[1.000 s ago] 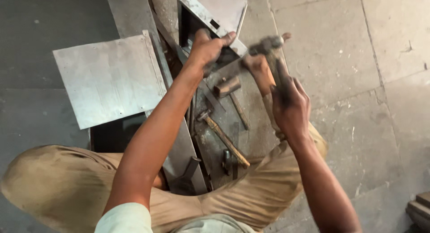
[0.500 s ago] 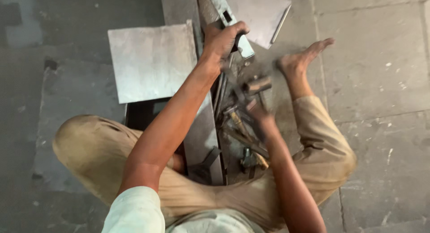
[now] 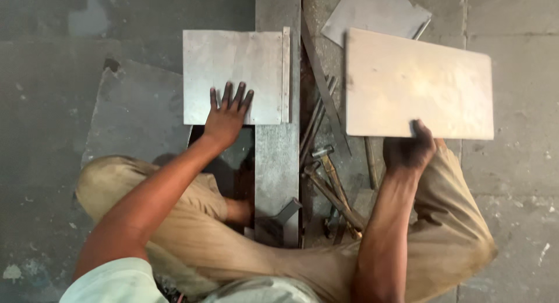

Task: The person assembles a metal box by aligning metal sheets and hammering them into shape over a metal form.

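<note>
Two sheets: my left hand [image 3: 226, 119], fingers spread, is pressing the flanged sheet [image 3: 233, 76] flat; my right hand [image 3: 409, 149] is pinching the plain sheet [image 3: 419, 82]'s near edge, best kept level.

Seated cross-legged on the floor, left arm stretched forward, left hand [image 3: 227, 118] flat, palm down, fingers spread, right arm reaching ahead with bent wrist, right hand [image 3: 410, 149] closed in a grip, knuckles up, thumb hidden
</note>
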